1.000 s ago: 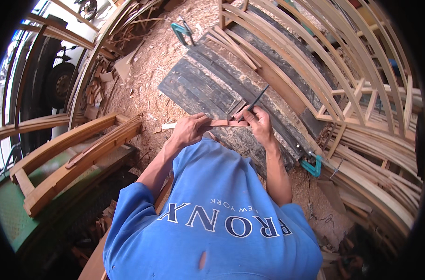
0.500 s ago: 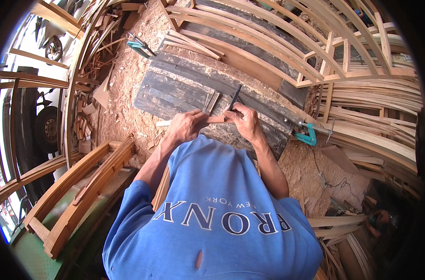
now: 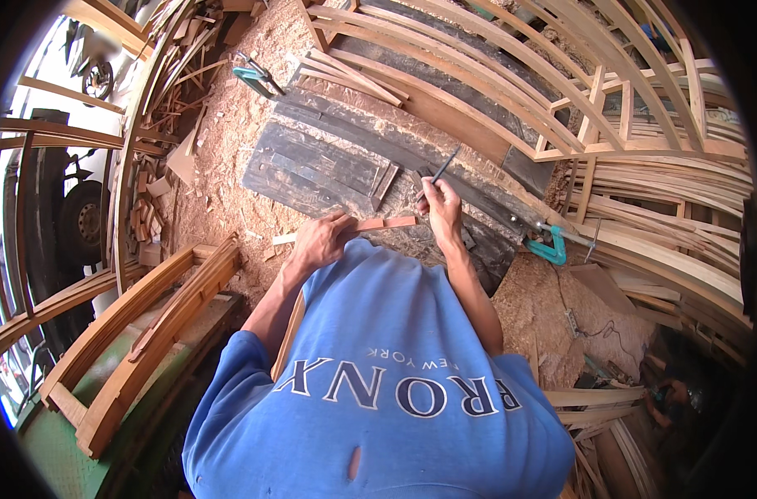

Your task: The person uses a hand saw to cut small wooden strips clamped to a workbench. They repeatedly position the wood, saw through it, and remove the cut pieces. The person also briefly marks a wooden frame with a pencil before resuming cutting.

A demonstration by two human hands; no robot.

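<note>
My left hand is closed around a narrow reddish wood strip, which lies across in front of my chest. A paler wooden end shows to the left of that hand. In my right hand, a thin dark pencil-like stick is pinched, its upper end slanting up and to the right. This hand is off the strip, just beyond its right end. Beneath both hands is a dark, dusty workbench, with a small wooden corner piece lying on it.
Teal clamps grip the bench at its far left and right. Curved wooden frames fill the far side. Stacked strips stand at right, and a wooden frame rests at left. Shavings cover the floor.
My right hand has come away from the wood strip, and the dark stick in it now leans further right. My left hand still holds the strip, whose right end is now uncovered.
</note>
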